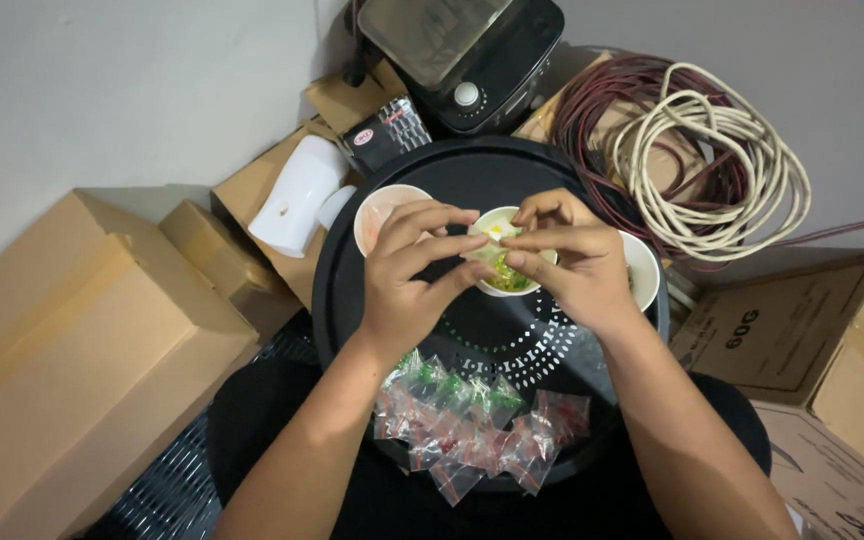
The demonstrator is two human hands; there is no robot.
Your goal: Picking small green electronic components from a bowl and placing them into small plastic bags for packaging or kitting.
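My left hand (414,268) and my right hand (564,258) meet over a small white bowl (503,285) holding green and yellow bits. Together the fingertips pinch a small clear plastic bag (482,250) above that bowl. The bowl stands on a round black tray (472,175). A second white bowl (379,207) sits to the left, partly behind my left hand. A third white bowl (642,268) shows at the right, mostly hidden by my right hand. Several small clear bags with red and green contents (477,425) lie piled at the tray's near edge.
Cardboard boxes (72,340) stand at the left and more boxes (812,350) at the right. Coiled white and dark red cables (702,140) lie at the back right. A black appliance (467,55) and a white plastic object (297,195) sit behind the tray.
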